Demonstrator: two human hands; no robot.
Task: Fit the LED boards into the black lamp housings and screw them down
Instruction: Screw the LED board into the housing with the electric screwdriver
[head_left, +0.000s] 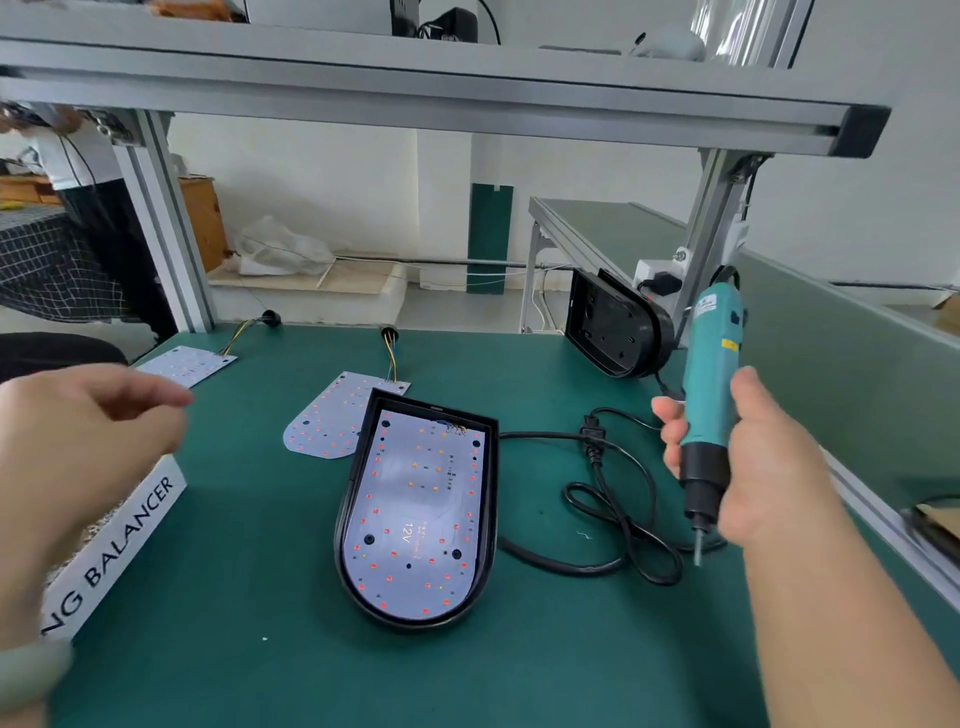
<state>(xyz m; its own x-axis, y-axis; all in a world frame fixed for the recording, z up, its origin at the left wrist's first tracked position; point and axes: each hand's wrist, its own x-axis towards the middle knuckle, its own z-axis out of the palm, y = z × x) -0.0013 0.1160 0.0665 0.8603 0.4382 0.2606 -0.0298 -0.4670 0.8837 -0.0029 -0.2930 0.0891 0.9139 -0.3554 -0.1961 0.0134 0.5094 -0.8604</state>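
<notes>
A black lamp housing (488, 499) lies flat in the middle of the green mat, and a white LED board (415, 509) sits inside it. A second LED board (324, 421) lies loose just behind it, a third LED board (187, 364) at the far left. Another black housing (615, 327) leans upright at the back right. My right hand (763, 467) grips a teal electric screwdriver (709, 389), bit pointing down, to the right of the housing and above the mat. My left hand (78, 452) hovers blurred at the left, fingers loosely curled, with nothing seen in it.
The screwdriver's black cable (608, 509) coils on the mat between housing and tool. A white box (119, 545) lettered "BALANCER" sits under my left hand. Aluminium frame posts (166, 228) and a shelf beam (415, 93) stand at the back. A raised green divider (852, 374) borders the right.
</notes>
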